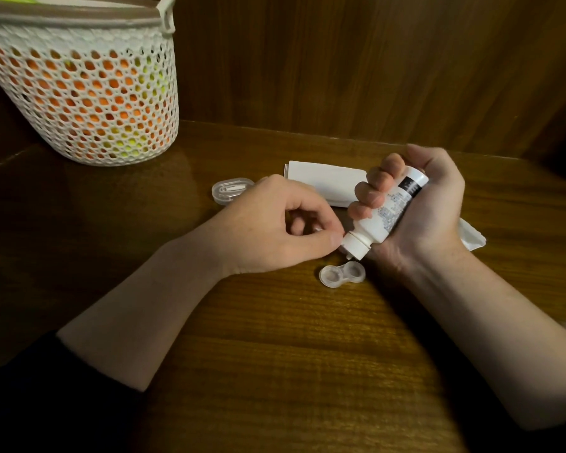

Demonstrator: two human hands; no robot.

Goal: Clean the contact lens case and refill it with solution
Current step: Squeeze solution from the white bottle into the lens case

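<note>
Dark wooden tabletop (pixel 275 338), glossy, grain running across; wood-panelled wall (pixel 373 60) behind, dim warm light. Far left on the surface: white perforated basket (pixel 89 103), orange and yellow-green contents showing through the holes. Behind the hands: small clear lidded box (pixel 231 190) with a white item inside, white folded tissue pack (pixel 327 183), crumpled white tissue (pixel 469 237) partly hidden by the right wrist. Contact lens case (pixel 342 273), translucent, both wells uncapped and facing up, flat on the table just below the bottle's tip. Right hand (pixel 419 210) wrapped around solution bottle (pixel 386 210), bottle tilted nozzle-down toward the case. Left hand (pixel 275 230) curled, thumb and forefinger pinching at the bottle's white cap (pixel 355 246); whether anything else sits in that hand, cannot tell. Step judged: opening or steadying the nozzle ahead of dispensing. Advice: keep nozzle clear of the case rim and fingers, centre over one well, squeeze gently, fill each well without overflow, steady the light case against sliding on the slick wood.
</note>
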